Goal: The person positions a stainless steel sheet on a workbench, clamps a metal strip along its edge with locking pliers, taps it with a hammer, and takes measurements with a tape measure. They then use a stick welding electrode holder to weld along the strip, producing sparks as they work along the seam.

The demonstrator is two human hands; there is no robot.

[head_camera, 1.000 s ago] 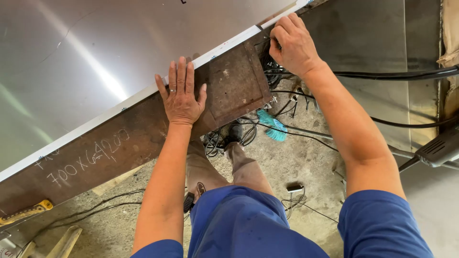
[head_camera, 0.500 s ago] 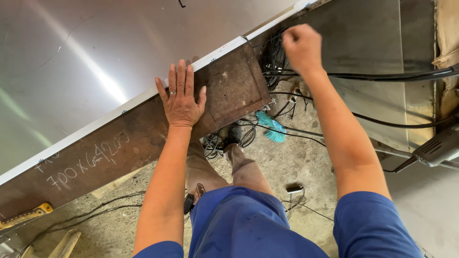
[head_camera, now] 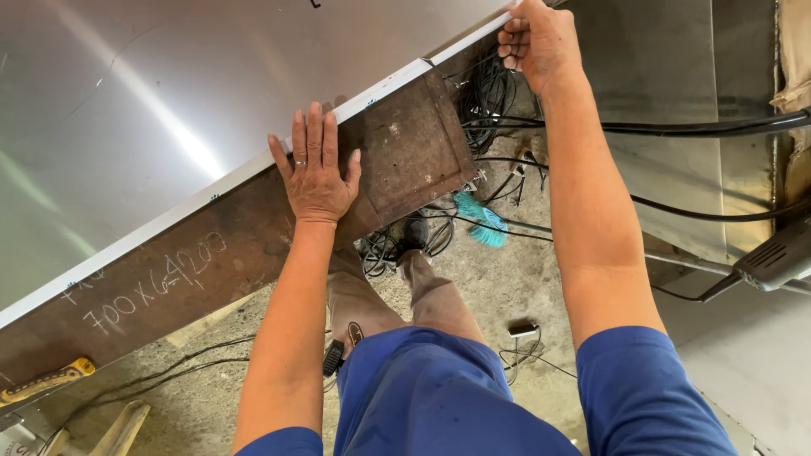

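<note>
Head view, looking down past blue sleeves and trousers to a concrete floor. Nearest the viewer a small black box (head_camera: pixel 524 329) with a thin lead lay on the floor, and a tangle of black cables (head_camera: pixel 405 245) crowded the boots (head_camera: pixel 411 232); a foot could probably have caught there and thrown the person off balance. A crumpled teal scrap (head_camera: pixel 480 221) lay just beside the cables. Above these, the left hand (head_camera: pixel 317 169) rested flat and open, fingers spread, on the rusty brown plate (head_camera: pixel 253 245), touching the edge of the metal sheet (head_camera: pixel 169 110); chalked white figures ran along the plate's lower left part, the only marking in view. The sheet, shiny and grey, lay on the plate and filled the upper left. Farthest off, the right hand (head_camera: pixel 541 42) was curled around the sheet's far edge; that thin edge could likely have cut bare fingers, or the sheet might have slid. A yellow-handled tool (head_camera: pixel 46 382) lay at far left
</note>
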